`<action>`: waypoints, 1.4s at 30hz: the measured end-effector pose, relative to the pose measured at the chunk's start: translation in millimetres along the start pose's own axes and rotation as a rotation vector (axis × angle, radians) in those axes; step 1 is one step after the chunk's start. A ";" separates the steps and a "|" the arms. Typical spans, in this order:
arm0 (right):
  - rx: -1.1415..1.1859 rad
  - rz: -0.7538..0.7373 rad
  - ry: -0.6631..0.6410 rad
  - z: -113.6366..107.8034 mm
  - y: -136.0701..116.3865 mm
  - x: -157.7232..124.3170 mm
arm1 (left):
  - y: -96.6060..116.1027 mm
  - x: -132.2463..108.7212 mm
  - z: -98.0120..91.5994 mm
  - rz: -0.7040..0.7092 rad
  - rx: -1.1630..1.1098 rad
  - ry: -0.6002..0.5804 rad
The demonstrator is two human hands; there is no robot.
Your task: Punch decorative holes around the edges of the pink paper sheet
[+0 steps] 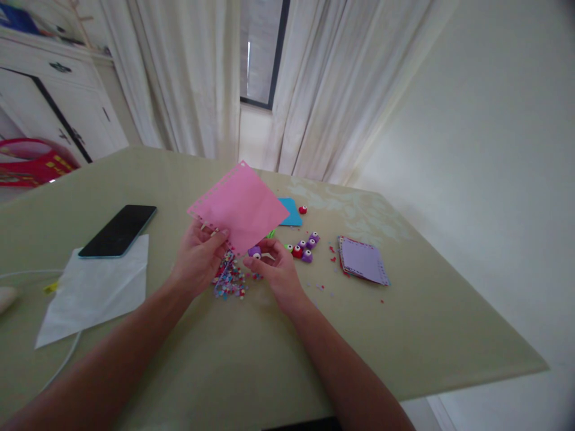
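My left hand (197, 257) pinches the lower edge of a pink paper square (240, 205) whose edges carry punched holes, and holds it up above the table. My right hand (276, 266) grips a small purple paper punch (254, 252) at the sheet's lower corner. Under both hands lies a heap of colourful paper confetti (230, 280) on the pale green table (224, 359).
Several small red and purple punches (303, 246) lie just right of my hands, another red one (302, 209) beside a blue sheet (290, 211). A stack of punched papers (363, 261) sits further right. On the left, a phone (119, 230) rests on white paper (96, 287) over a cable.
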State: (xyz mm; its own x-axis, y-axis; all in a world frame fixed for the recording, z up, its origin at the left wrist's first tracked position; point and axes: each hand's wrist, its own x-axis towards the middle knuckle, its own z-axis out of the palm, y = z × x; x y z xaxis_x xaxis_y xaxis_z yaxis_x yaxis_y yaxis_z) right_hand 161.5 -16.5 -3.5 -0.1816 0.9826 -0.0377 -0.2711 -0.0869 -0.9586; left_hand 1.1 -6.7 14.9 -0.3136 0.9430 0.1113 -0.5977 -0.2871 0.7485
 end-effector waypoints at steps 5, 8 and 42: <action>-0.041 0.037 -0.025 -0.9 4.7 2.4 | -1.7 -3.8 2.2 -0.038 0.005 -0.014; -0.105 0.042 -0.039 -2.9 6.8 3.7 | -2.4 -4.0 2.1 -0.048 -0.011 0.008; 0.049 -0.085 0.028 1.1 -1.6 0.4 | -2.3 -7.3 3.4 -0.074 0.035 -0.073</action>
State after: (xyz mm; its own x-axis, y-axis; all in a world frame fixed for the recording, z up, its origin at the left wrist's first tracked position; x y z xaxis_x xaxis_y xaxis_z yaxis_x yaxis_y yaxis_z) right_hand 160.8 -16.1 -1.7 -0.1299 0.9909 0.0347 -0.3301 -0.0102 -0.9439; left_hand 7.2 -12.3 14.6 -0.2141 0.9715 0.1016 -0.5907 -0.2116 0.7787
